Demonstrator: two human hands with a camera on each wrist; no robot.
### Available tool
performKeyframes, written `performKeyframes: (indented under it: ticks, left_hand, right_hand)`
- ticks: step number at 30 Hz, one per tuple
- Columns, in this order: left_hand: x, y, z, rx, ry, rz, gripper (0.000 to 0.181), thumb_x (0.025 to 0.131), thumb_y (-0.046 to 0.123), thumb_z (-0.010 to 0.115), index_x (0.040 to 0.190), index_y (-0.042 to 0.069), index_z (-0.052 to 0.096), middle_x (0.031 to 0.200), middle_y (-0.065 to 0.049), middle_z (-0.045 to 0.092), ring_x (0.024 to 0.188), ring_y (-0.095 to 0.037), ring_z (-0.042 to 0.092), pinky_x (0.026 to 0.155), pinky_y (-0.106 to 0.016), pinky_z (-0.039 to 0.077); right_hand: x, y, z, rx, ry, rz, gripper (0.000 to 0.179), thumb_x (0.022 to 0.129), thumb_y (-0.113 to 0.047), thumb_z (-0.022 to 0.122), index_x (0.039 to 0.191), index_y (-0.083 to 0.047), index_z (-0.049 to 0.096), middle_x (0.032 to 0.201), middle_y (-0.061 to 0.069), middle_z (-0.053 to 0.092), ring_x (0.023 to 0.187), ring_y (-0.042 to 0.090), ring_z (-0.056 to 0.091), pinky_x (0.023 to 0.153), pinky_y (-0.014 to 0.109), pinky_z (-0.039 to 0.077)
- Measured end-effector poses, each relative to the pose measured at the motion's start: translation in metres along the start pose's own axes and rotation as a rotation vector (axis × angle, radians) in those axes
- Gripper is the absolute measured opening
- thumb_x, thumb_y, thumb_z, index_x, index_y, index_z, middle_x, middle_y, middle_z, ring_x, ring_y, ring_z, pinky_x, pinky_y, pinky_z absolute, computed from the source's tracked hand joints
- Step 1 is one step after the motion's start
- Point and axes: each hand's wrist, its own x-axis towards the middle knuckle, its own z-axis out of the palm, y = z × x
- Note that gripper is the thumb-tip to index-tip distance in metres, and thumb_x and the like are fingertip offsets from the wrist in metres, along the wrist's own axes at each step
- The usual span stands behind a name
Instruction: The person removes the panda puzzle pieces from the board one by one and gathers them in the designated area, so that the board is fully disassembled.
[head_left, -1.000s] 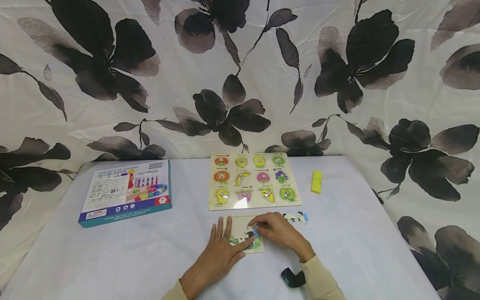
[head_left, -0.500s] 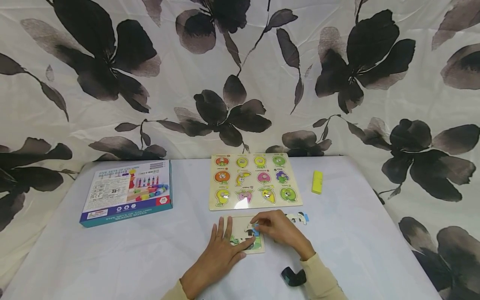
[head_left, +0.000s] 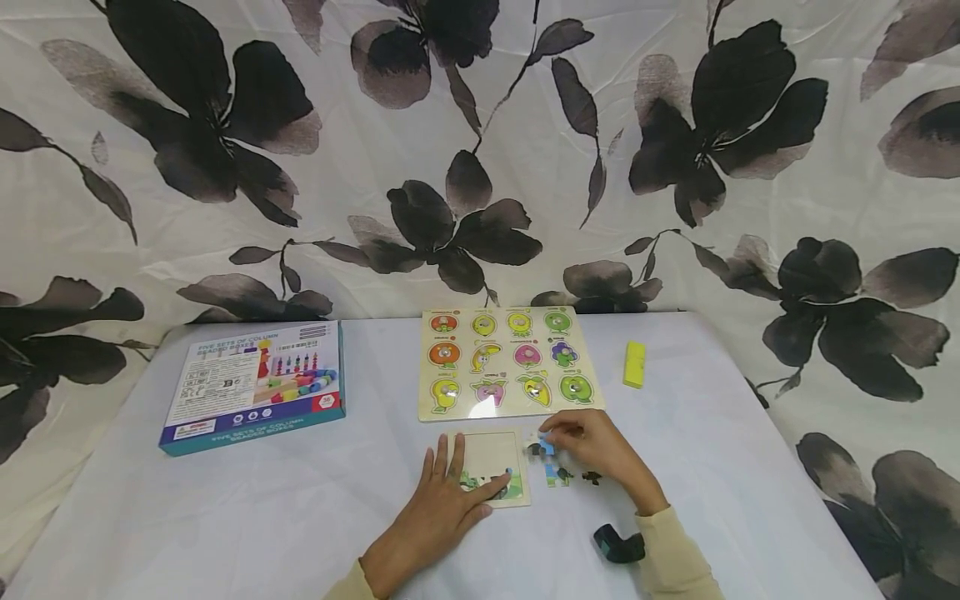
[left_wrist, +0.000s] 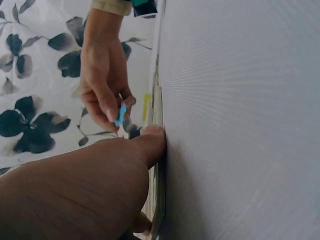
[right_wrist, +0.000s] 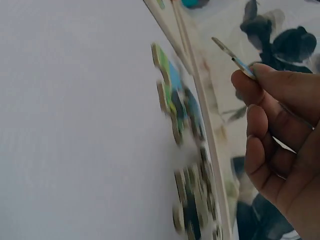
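A small wooden puzzle tray point(head_left: 487, 448) lies on the table, with fitted pieces along its lower part showing green and panda patterns. My left hand point(head_left: 442, 507) rests on its left side with spread, straight fingers, and the index finger or thumb reaches across the fitted pieces. Just right of the tray, my right hand point(head_left: 600, 446) pinches a jigsaw piece point(right_wrist: 234, 58) between thumb and index finger, raised above the table. Blue shows on that piece in the left wrist view. Loose jigsaw pieces point(right_wrist: 175, 97) lie beneath and beside the right hand, partly hidden in the head view.
Behind the tray lies a fruit picture board point(head_left: 506, 408). A yellow block point(head_left: 633, 364) stands to its right, and a boxed bead set point(head_left: 251, 383) lies at the left. The white table point(head_left: 285, 517) meets a floral cloth backdrop point(head_left: 322, 208).
My right hand has moved right and away from the tray, lifting the jigsaw piece off its upper right area. Loose pieces beside the tray have come into sight. My left hand stays put.
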Motion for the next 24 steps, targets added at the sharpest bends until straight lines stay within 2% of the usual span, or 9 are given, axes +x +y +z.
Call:
performKeyframes:
  ticks: [3, 7, 12, 18, 24]
  left_hand:
    - [0.0, 0.0, 0.0, -0.002, -0.001, -0.006, 0.042, 0.099, 0.042, 0.046, 0.141, 0.043, 0.045, 0.15, -0.037, 0.014, 0.138, -0.058, 0.003, 0.107, -0.069, 0.014]
    - [0.0, 0.0, 0.001, -0.014, 0.001, -0.01, 0.042, 0.099, 0.041, 0.046, 0.141, 0.043, 0.045, 0.151, -0.037, 0.013, 0.138, -0.058, 0.003, 0.108, -0.069, 0.013]
    - [0.0, 0.0, 0.001, -0.03, 0.004, -0.01, 0.042, 0.099, 0.041, 0.047, 0.14, 0.042, 0.046, 0.151, -0.036, 0.013, 0.138, -0.057, 0.002, 0.108, -0.069, 0.013]
    - [0.0, 0.0, 0.003, -0.025, 0.002, -0.008, 0.042, 0.098, 0.041, 0.047, 0.141, 0.043, 0.045, 0.151, -0.036, 0.013, 0.139, -0.057, 0.002, 0.108, -0.069, 0.013]
    - [-0.001, -0.001, 0.002, -0.018, 0.02, 0.003, 0.042, 0.098, 0.041, 0.047, 0.14, 0.041, 0.047, 0.151, -0.037, 0.013, 0.138, -0.058, 0.004, 0.107, -0.069, 0.014]
  right_hand:
    - [-0.006, 0.008, -0.01, 0.002, 0.013, 0.012, 0.012, 0.089, -0.01, 0.067, 0.099, -0.013, 0.073, 0.099, -0.001, 0.07, 0.078, 0.012, 0.059, 0.07, 0.023, 0.05]
    - [-0.014, 0.018, -0.023, 0.014, 0.037, 0.028, 0.012, 0.088, -0.011, 0.068, 0.101, -0.011, 0.07, 0.087, -0.002, 0.069, 0.075, 0.012, 0.06, 0.068, 0.023, 0.048]
    - [-0.024, 0.027, -0.036, 0.009, 0.083, 0.085, 0.009, 0.088, -0.013, 0.07, 0.095, -0.009, 0.068, 0.077, -0.004, 0.067, 0.072, 0.01, 0.059, 0.068, 0.023, 0.046]
    - [-0.035, 0.036, -0.048, -0.027, 0.107, 0.144, 0.009, 0.089, -0.014, 0.069, 0.095, -0.008, 0.069, 0.08, -0.003, 0.068, 0.074, 0.011, 0.06, 0.069, 0.023, 0.047]
    - [-0.042, 0.045, -0.056, -0.032, 0.119, 0.154, 0.01, 0.09, -0.015, 0.067, 0.096, -0.007, 0.069, 0.087, 0.0, 0.07, 0.079, 0.011, 0.063, 0.071, 0.023, 0.05]
